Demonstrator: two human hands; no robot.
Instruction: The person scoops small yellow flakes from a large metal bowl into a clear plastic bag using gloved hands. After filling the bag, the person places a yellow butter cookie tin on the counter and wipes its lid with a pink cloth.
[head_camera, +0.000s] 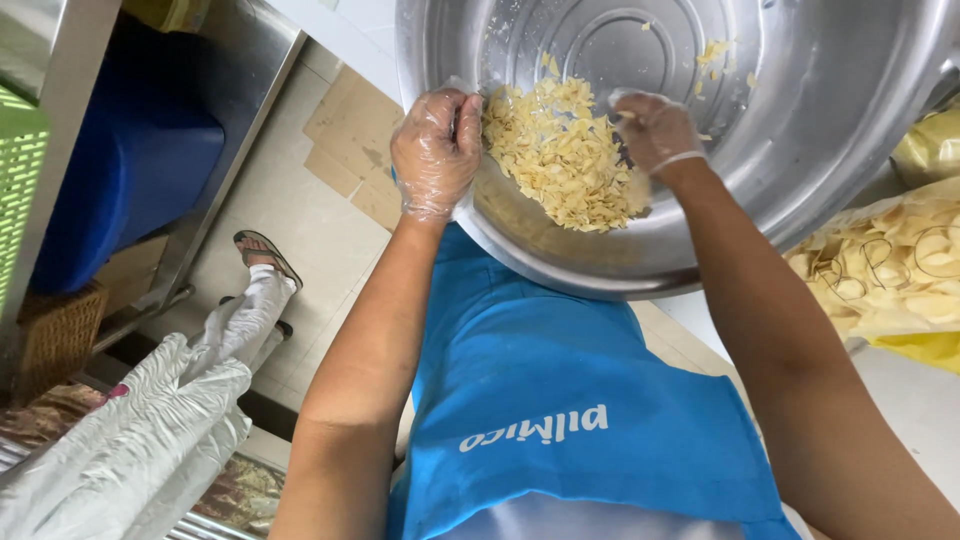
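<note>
L hand (436, 150), gloved, curled on steel basin (830, 130) rim. R hand (655, 130), gloved, half-closed, scooping pale chips (560, 160). Small heap left in basin; bagged chips (890, 265) beside on surface.

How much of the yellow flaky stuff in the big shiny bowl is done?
Done: the pale yellow flakes sit heaped at the near side of the large round steel bowl, its far side nearly bare. In hand: the left hand, in a clear plastic glove, grips the rim while the gloved right hand touches the heap. Left: a few stray flakes lie apart.
</note>
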